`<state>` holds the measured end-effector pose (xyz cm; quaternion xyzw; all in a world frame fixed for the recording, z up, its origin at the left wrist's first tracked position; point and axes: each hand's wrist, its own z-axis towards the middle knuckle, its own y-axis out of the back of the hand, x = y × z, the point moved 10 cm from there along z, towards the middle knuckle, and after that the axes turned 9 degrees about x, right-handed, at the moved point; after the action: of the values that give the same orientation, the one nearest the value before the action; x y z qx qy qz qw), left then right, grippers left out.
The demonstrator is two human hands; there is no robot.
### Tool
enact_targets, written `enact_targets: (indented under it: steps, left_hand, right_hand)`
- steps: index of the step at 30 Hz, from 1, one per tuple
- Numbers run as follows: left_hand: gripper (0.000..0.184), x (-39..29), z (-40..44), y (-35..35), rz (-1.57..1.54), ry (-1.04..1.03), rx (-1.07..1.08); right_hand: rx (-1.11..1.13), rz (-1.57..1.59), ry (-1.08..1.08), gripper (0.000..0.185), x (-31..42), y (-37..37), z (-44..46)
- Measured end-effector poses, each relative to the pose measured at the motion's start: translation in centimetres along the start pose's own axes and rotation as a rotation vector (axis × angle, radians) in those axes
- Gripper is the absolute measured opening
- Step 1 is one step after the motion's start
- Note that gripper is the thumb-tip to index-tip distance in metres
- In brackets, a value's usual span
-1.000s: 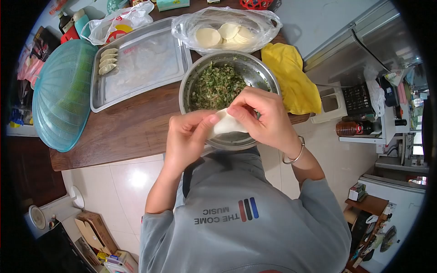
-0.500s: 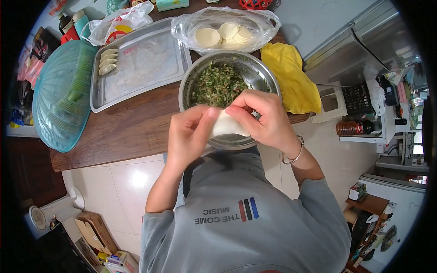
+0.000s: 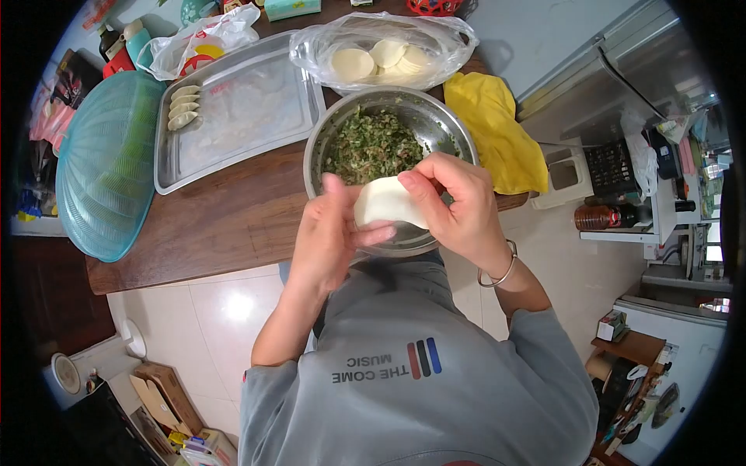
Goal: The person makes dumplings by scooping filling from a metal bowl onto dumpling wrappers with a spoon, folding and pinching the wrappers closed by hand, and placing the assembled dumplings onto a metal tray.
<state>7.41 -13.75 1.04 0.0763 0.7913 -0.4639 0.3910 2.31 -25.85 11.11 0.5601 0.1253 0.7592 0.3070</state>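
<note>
A pale dumpling wrapper [image 3: 386, 203] is held up over the near part of a steel bowl [image 3: 312, 155] and looks curved over. My right hand [image 3: 458, 198], with a bangle at the wrist, pinches the wrapper's right edge between thumb and fingers. My left hand [image 3: 330, 233] carries the left side on its fingers, its thumb raised off the dough. Whether filling is inside the wrapper is hidden. Chopped green filling [image 3: 377, 144] lies in the bowl. Behind it, round wrappers [image 3: 352, 64] sit in a clear plastic bag [image 3: 311, 46].
A metal tray [image 3: 249, 109] to the left holds several folded dumplings [image 3: 184, 107] at its left end. Beside it leans a teal mesh cover [image 3: 105, 163]. A yellow cloth [image 3: 497, 132] hangs over the right edge of the wooden table [image 3: 202, 225].
Both hands were pinching the wrapper's top edge close together. Now my left thumb has let go and lifted, my left fingers have spread, and more of the wrapper shows.
</note>
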Motion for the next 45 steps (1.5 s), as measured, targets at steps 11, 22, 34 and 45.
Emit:
enact_targets:
  steps: [11,22,34,45]
  left_hand:
    - [0.045,-0.4,-0.3,0.2,0.176,-0.197,0.013]
    - [0.044,0.1,-1.3,-0.4,0.228,-0.364,-0.001]
    - [0.043,-0.8,-0.3,-1.5,-0.01,-0.176,0.186]
    - [0.021,-1.5,1.1,-0.1,0.137,-0.161,0.042]
  right_hand:
    - [-0.043,0.013,-0.076,0.02,-1.0,-0.2,-0.9]
    - [-0.076,0.136,-0.23,0.022,-2.2,0.0,-1.6]
    - [-0.029,-0.142,0.032,0.012,0.6,-0.5,-0.9]
    - [0.0,0.451,-0.134,0.014,-2.9,-1.3,-1.4]
